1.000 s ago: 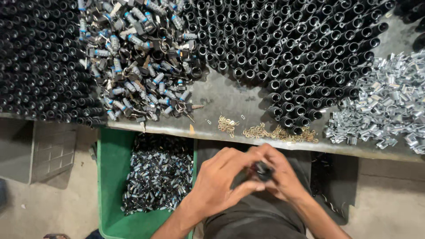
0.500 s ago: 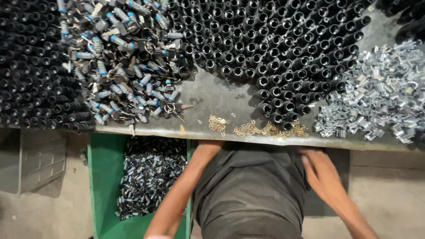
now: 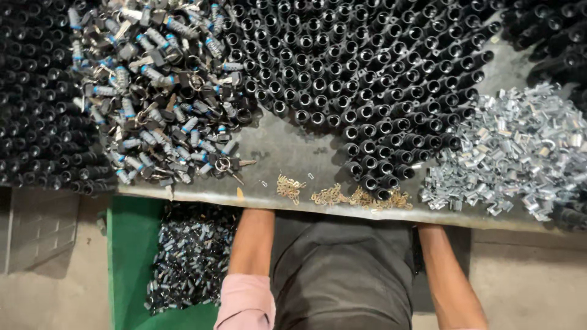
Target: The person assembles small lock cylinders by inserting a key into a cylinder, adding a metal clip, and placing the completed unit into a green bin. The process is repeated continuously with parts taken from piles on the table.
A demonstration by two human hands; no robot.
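Note:
Both my forearms reach forward under the front edge of the grey metal table (image 3: 287, 153), so my left hand and my right hand are hidden beneath it. Only my left forearm (image 3: 252, 241) and my right forearm (image 3: 445, 275) show, either side of my dark lap. On the table edge just above them lie small brass pieces (image 3: 342, 195). A big cluster of upright black tubes (image 3: 367, 79) stands behind those.
A heap of lock cylinders with keys (image 3: 159, 91) lies at the left, more black tubes (image 3: 30, 91) beyond it. Shiny silver metal clips (image 3: 513, 153) are piled at the right. A green crate (image 3: 128, 269) with assembled parts (image 3: 189, 256) sits below the table.
A second ago both hands were together over my lap, working a small dark part. They have since moved forward under the table edge and out of sight.

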